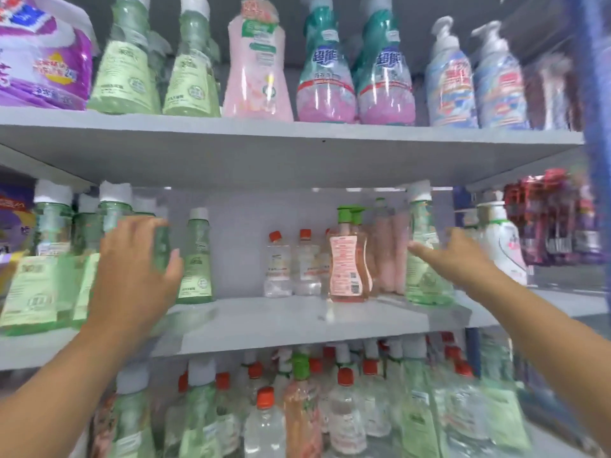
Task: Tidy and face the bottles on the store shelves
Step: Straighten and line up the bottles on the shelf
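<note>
Green bottles (195,259) flank peach pump bottle (347,259).

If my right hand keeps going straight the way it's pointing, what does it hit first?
Most likely the green bottle standing at the right end of the middle shelf: the right hand points its fingers at that bottle's side, seemingly almost touching, though depth is unclear.

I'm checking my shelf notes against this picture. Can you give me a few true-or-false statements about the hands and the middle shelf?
1. The left hand wraps round a green bottle on the middle shelf. True.
2. The right hand holds the orange pump bottle. False: it reaches to a green bottle further right and holds nothing.
3. The orange pump bottle shows its back label with a barcode. True.
4. The small clear bottles have green caps. False: their caps are red.
</note>
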Tool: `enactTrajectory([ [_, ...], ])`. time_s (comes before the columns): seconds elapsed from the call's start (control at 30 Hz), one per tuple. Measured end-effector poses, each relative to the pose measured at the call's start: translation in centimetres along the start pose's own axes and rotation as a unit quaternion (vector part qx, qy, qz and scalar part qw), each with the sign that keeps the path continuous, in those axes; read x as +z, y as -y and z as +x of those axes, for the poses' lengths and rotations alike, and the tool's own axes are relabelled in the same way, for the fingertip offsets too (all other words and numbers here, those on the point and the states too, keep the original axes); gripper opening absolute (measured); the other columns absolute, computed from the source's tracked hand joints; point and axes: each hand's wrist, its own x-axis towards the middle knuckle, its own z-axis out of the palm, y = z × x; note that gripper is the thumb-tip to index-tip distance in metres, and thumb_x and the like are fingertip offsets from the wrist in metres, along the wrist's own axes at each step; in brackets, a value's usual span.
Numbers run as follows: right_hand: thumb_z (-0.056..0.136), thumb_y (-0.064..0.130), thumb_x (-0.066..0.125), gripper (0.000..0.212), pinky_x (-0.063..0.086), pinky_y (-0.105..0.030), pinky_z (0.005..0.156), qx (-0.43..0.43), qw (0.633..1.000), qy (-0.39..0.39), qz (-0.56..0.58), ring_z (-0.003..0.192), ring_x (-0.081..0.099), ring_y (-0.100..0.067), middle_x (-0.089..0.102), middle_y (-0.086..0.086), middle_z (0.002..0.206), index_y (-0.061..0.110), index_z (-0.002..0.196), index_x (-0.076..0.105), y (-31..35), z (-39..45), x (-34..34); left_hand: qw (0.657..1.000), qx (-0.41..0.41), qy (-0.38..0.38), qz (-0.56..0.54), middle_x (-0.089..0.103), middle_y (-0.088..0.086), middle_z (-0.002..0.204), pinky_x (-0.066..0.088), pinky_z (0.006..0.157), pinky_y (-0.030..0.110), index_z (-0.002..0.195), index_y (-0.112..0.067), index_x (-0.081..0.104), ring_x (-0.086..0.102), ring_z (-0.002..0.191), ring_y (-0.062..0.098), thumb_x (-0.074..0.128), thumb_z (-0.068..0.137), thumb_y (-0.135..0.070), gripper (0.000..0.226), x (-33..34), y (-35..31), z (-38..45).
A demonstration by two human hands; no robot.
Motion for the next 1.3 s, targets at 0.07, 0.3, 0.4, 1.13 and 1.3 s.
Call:
enactTrajectory([
  [0.07, 0.085, 0.044, 0.079, 0.083, 0.043, -0.033, 0.084, -0.008, 0.999, 0.052, -0.016, 0.120, 0.056, -0.033, 0.054, -0.013, 0.139, 0.009, 0.147, 0.036, -1.1, 0.0, 0.5, 0.994, 0.005, 0.081, -0.069, 0.059, 0.006, 0.125, 0.044, 0.101, 0.041, 0.122, -0.014, 0.063, 0.056, 0.115, 0.026, 0.069, 0.090, -0.015, 0.033, 1.4, -3.6, -0.6],
  [0.3, 0.084, 0.040, 0.079, 0.067, 0.048, -0.033, 0.083, -0.061, 0.995, 0.059, -0.056, 0.097, 0.063, -0.022, 0.065, -0.005, 0.124, 0.012, 0.139, 0.053, -1.8, 0.6, 0.8, 0.934, -0.101, 0.274, -0.206, 0.065, -0.019, 0.096, 0.042, 0.067, 0.017, 0.101, -0.029, 0.067, 0.059, 0.086, -0.004, 0.067, 0.095, -0.035, 0.009, 5.1, -10.2, -1.1],
  [0.4, 0.078, 0.061, 0.079, 0.098, 0.050, -0.041, 0.098, -0.019, 0.987, 0.156, 0.021, 0.122, 0.056, -0.030, 0.049, -0.008, 0.147, 0.017, 0.153, 0.035, -1.0, 0.0, 1.9, 0.910, -0.124, 0.329, -0.222, 0.066, -0.014, 0.104, 0.048, 0.078, 0.025, 0.104, -0.029, 0.068, 0.062, 0.095, 0.005, 0.066, 0.094, -0.040, 0.014, 5.9, -11.0, -0.8],
  [1.13, 0.093, 0.023, 0.069, 0.007, 0.060, -0.046, 0.079, -0.157, 0.978, -0.005, 0.137, 0.078, 0.070, -0.023, 0.075, -0.002, 0.088, 0.021, 0.088, 0.072, 7.9, -0.3, 12.1, 0.878, -0.189, 0.379, -0.223, 0.062, -0.021, 0.101, 0.050, 0.066, 0.019, 0.123, -0.031, 0.048, 0.062, 0.085, -0.003, 0.079, 0.086, -0.042, 0.049, 5.8, 0.7, 2.5],
  [1.3, 0.080, 0.049, 0.081, 0.056, 0.050, -0.037, 0.073, -0.051, 0.998, 0.035, 0.020, 0.088, 0.064, -0.026, 0.068, -0.003, 0.102, 0.015, 0.116, 0.056, 6.5, 1.3, 12.2, 0.909, -0.210, 0.347, -0.099, 0.062, -0.005, 0.117, 0.048, 0.066, 0.028, 0.136, -0.018, 0.041, 0.062, 0.087, 0.009, 0.081, 0.080, -0.052, 0.076, 7.1, 4.0, 4.3],
])
